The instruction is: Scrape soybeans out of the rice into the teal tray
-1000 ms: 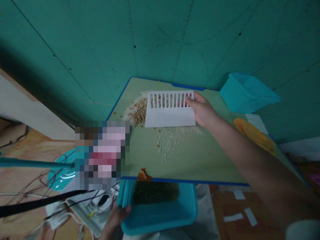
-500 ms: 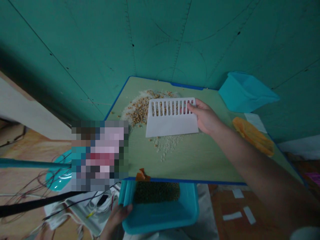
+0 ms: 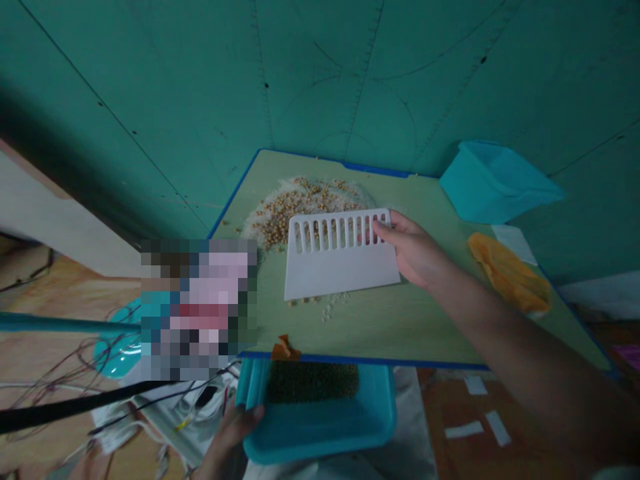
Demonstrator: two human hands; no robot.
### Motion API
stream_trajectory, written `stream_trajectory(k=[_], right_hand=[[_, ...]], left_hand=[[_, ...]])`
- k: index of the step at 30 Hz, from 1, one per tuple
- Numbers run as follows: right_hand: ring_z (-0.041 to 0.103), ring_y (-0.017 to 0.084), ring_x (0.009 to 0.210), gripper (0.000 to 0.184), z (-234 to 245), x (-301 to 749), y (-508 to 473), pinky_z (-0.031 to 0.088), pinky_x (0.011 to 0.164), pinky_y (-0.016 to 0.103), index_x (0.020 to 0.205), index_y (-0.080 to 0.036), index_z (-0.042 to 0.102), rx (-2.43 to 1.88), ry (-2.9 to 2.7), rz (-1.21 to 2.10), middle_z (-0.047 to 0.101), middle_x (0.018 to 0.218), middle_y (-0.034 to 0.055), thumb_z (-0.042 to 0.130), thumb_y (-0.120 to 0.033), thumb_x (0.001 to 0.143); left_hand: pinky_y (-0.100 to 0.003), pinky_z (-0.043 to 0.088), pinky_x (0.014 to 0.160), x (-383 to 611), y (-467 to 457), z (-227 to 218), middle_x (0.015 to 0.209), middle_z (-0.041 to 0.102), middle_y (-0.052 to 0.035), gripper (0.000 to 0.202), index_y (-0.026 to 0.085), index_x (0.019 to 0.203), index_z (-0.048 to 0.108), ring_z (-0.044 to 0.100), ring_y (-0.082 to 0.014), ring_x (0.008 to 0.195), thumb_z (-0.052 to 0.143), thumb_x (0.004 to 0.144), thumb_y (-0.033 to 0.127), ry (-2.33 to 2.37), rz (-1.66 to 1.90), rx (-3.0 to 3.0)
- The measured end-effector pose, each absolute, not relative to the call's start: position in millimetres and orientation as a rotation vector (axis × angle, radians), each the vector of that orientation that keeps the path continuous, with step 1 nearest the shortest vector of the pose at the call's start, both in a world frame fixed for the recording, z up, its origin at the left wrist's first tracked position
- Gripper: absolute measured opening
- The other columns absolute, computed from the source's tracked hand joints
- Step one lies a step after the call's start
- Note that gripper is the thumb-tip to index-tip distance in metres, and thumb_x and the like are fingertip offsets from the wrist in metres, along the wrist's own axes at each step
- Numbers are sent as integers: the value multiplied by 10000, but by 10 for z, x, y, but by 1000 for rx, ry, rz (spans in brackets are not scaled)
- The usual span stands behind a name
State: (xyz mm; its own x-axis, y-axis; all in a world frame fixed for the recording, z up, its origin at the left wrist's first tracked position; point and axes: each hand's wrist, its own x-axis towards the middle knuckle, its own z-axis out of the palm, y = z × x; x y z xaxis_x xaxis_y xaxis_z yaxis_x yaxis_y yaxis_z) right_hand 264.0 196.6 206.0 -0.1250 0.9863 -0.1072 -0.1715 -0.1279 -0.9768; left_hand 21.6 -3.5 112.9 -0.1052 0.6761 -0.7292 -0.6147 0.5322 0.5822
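The white slotted scraper (image 3: pixel 343 272) has moved nearer the bench's (image 3: pixel 425 333) front edge. The right hand (image 3: pixel 416 252) is closed on its right end, thumb across the slots; the left hand (image 3: pixel 234 427) grips the teal tub's (image 3: pixel 320 430) left rim. Beyond the scraper spreads a pile of beans and white grains (image 3: pixel 280 210).

I could draw my right grip (image 3: pixel 415 250) nearer over bare desk (image 3: pixel 400 330); the orange cloth (image 3: pixel 510 275) and turquoise container (image 3: pixel 493 187) crowd its right side, the grain pile (image 3: pixel 280 210) its far left, and the green wall (image 3: pixel 320 73) blocks reaching beyond.
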Motion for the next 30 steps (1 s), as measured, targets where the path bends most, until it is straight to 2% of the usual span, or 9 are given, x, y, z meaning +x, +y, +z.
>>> stream_trajectory(k=[5, 11, 16, 21, 26, 30], right_hand=[[642, 167, 692, 219, 2077, 2590, 1931, 494, 735, 350, 802, -240, 605, -1089, -1134, 1504, 683, 717, -31, 734, -358, 668], [633, 164, 647, 191, 2060, 2556, 1877, 498, 707, 344, 808, -244, 610, -1097, -1114, 1533, 688, 695, -27, 716, -351, 690], [637, 176, 646, 206, 2037, 2562, 1828, 500, 686, 352, 826, -247, 608, -1115, -1115, 1558, 693, 705, -23, 704, -375, 696], [628, 154, 635, 182, 2033, 2593, 1740, 483, 672, 316, 826, -241, 613, -1133, -1083, 1591, 684, 705, -32, 702, -344, 704], [633, 168, 654, 171, 2020, 2690, 1598, 481, 669, 320, 818, -247, 609, -1174, -1077, 1549, 682, 714, -24, 694, -354, 715], [624, 173, 621, 161, 2020, 2787, 1461, 475, 624, 314, 823, -267, 605, -1258, -1082, 1521, 669, 700, -28, 672, -382, 733]], left_hand=[[-447, 523, 866, 234, -24, 1166, 905, 785, 19, 366, 279, 793, 769, 568, -374, 1119, 851, 456, 394, 1291, 1102, 69], [-424, 524, 866, 232, -30, 1178, 899, 786, 19, 429, 282, 881, 762, 556, -366, 1137, 846, 473, 383, 1290, 1084, 56], [-445, 528, 854, 220, -20, 1179, 821, 790, 8, 296, 283, 665, 756, 570, -379, 1116, 858, 417, 407, 1284, 1085, 73], [-459, 513, 880, 194, -31, 1138, 588, 751, 35, 284, 307, 648, 750, 586, -373, 1097, 863, 404, 402, 1272, 1089, 63], [-416, 486, 915, 195, -46, 1115, 782, 787, 35, 208, 304, 655, 744, 544, -335, 1159, 834, 488, 390, 1235, 1064, 80], [-417, 481, 921, 229, -38, 1157, 805, 788, 40, 207, 302, 670, 743, 544, -329, 1160, 828, 504, 394, 1208, 1035, 69]])
